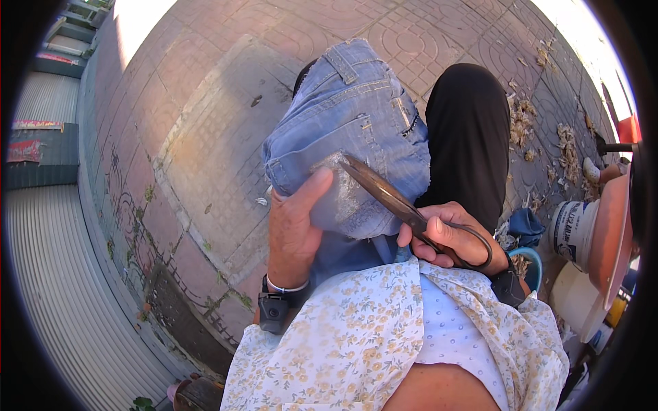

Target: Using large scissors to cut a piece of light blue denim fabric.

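A pair of faded blue denim jeans (322,123), bunched up, lies over my lap and left knee. Its waistband with a belt loop is at the far end. A worn, whitish frayed patch (349,195) faces up on the near part. My left hand (296,222) grips the denim's near left edge, thumb on top beside the patch, the other fingers hidden beneath the cloth. In my right hand (445,236) are dark, rusty scissors (384,190), fingers at the handle loops. The blades look closed together and slant far left, their tip lying on the frayed patch.
Patterned paving (411,38) spreads ahead, with a ridged shutter (62,274) along the left. At right stand a white bucket (574,229), an orange basin (612,240) and a light blue container (531,264). Dry scraps (524,123) litter the ground beyond my black-trousered right knee (473,130).
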A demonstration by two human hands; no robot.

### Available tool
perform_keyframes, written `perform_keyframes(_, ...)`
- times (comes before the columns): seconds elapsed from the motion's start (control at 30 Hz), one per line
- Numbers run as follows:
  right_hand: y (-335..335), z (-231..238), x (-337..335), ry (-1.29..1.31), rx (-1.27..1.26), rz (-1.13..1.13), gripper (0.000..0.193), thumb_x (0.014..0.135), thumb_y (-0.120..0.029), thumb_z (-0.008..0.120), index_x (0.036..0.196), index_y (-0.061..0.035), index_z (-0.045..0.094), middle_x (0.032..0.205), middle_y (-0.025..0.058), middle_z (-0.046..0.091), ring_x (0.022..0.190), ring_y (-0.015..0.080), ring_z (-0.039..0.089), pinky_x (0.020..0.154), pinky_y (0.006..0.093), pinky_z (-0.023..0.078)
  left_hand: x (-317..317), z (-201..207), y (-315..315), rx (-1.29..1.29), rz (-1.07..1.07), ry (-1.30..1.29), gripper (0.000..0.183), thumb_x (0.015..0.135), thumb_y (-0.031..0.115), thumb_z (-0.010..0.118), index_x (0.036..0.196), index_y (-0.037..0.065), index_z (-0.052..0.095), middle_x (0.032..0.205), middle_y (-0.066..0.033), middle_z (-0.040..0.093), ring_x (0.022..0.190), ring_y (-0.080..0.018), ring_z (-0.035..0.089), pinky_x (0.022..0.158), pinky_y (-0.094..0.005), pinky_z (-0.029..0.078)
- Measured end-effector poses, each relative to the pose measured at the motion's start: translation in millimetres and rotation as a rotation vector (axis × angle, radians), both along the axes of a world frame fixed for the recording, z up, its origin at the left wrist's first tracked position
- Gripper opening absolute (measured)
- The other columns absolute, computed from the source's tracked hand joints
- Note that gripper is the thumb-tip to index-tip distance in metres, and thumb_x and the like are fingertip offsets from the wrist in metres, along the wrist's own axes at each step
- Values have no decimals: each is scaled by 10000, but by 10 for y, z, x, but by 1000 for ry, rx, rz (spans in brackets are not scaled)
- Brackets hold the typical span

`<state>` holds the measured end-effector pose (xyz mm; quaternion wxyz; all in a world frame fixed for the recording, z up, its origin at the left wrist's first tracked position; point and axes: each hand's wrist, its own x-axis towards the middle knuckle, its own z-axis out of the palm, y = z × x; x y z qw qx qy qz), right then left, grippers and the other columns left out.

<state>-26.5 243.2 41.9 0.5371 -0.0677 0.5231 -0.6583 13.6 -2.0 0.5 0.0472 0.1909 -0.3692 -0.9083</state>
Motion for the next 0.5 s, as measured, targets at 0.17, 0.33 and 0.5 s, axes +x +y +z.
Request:
perform_keyframes(0.17, -11, -15, 28, -36, -1, -31, 515, 1031, -494, 493, 1053, 0, 635, 697, -14, 501, 521, 20, 396, 475, 191, 305, -8, 24, 40, -9, 12, 4, 419, 879, 34, 699, 1289, 16, 612, 1216, -105, 676, 1073, -208, 664, 943, -348, 523)
perform_keyframes(0.33, 9, -3, 12, -1, -1, -4, 519, 1032, -496, 491, 1050, 1, 638, 689, -17, 501, 517, 17, 396, 470, 192, 299, 14, 31, 42, -22, 12, 9, 410, 883, 49, 699, 1282, 15, 613, 1220, -106, 672, 1074, -209, 661, 940, -349, 523)
perform_keyframes(0.5, -8, -22, 21, -18, -17, -28, 510, 1036, -486, 487, 1049, 0, 640, 688, -15, 510, 516, 14, 399, 468, 192, 296, -4, 21, 49, -19, 6, 10, 402, 879, 50, 701, 1271, 14, 619, 1209, -104, 674, 1070, -205, 659, 932, -347, 524)
